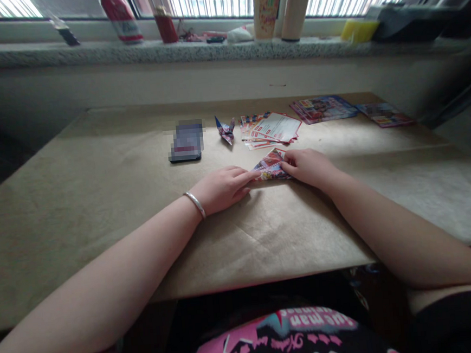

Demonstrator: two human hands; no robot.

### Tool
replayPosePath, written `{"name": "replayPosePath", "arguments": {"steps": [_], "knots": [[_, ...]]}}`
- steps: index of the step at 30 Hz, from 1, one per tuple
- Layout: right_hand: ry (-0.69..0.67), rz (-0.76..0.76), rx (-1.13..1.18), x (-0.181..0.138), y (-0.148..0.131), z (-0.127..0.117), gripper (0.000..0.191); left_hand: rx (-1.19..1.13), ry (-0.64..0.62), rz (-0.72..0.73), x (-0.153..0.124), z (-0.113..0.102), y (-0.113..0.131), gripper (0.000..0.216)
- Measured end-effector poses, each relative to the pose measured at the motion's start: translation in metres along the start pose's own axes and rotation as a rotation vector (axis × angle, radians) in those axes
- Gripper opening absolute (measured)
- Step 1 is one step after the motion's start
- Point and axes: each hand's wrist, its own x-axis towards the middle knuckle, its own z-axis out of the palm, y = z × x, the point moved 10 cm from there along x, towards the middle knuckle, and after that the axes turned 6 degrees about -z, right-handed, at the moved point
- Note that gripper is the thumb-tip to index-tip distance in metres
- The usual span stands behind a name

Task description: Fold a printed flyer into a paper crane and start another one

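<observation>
On the brown table (99, 209), both hands, left (220, 188) and right (308, 166), press flat a folded printed paper (270, 167) between them.

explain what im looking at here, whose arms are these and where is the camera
There is no machine here. The single picture comes from a camera worn on a person's head, looking forward and down, so the arms are that person's own.

The left hand, with a bracelet on its wrist, and the right hand both press on a folded piece of printed paper lying on a table covered in brown paper.

Farther back lie a blurred-out dark flat object, a small folded paper crane, a stack of printed sheets and two more leaflets. The windowsill behind holds bottles and cups.
</observation>
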Motion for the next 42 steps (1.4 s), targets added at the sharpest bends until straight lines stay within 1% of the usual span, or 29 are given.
{"name": "replayPosePath", "arguments": {"steps": [2, 4, 6, 8, 9, 11, 13, 16, 17, 20, 26, 33, 37, 39, 42], "knots": [[0.020, -0.002, -0.010, -0.001, 0.000, -0.003, 0.023, -0.018, -0.004, 0.011, 0.000, 0.001, 0.001, 0.038], [0.130, -0.053, -0.020, -0.003, -0.006, -0.014, 0.019, -0.035, -0.005, 0.025, 0.000, 0.001, 0.004, 0.036], [0.285, -0.170, -0.043, -0.008, -0.020, -0.030, 0.020, -0.043, -0.006, 0.038, 0.001, 0.001, 0.006, 0.035], [0.402, -0.298, -0.078, -0.016, -0.038, -0.041, 0.023, -0.036, 0.001, 0.057, 0.003, 0.001, 0.008, 0.035], [0.436, -0.347, -0.096, -0.020, -0.045, -0.044, 0.024, -0.031, 0.005, 0.067, 0.003, 0.001, 0.009, 0.036], [0.469, -0.395, -0.123, -0.024, -0.056, -0.046, 0.024, -0.020, 0.012, 0.084, 0.004, 0.001, 0.011, 0.036], [0.435, -0.455, -0.140, -0.024, -0.066, -0.041, 0.024, -0.017, 0.020, 0.097, 0.004, 0.001, 0.011, 0.037], [0.287, -0.558, -0.130, -0.018, -0.077, -0.022, 0.026, -0.007, 0.025, 0.120, 0.003, 0.001, 0.012, 0.036], [0.236, -0.570, -0.113, -0.015, -0.078, -0.016, 0.028, 0.002, 0.025, 0.124, 0.003, 0.001, 0.012, 0.035], [0.155, -0.516, -0.056, -0.007, -0.071, -0.008, 0.029, 0.033, 0.026, 0.118, 0.003, 0.001, 0.012, 0.036], [0.141, -0.402, -0.001, -0.005, -0.059, -0.012, 0.024, 0.080, 0.023, 0.096, 0.003, -0.002, 0.010, 0.039], [0.225, -0.437, 0.043, 0.004, -0.052, -0.016, 0.024, 0.116, 0.023, 0.031, 0.001, -0.007, 0.007, 0.036], [0.252, -0.451, 0.062, -0.002, -0.059, -0.020, 0.028, 0.168, 0.028, 0.027, 0.001, -0.007, 0.005, 0.036], [0.209, -0.441, 0.103, -0.005, -0.064, -0.017, 0.029, 0.178, 0.019, 0.032, 0.001, -0.006, 0.002, 0.037], [0.126, -0.351, 0.170, -0.005, -0.060, -0.010, 0.028, 0.145, -0.018, 0.040, 0.001, -0.001, -0.001, 0.040]]}}
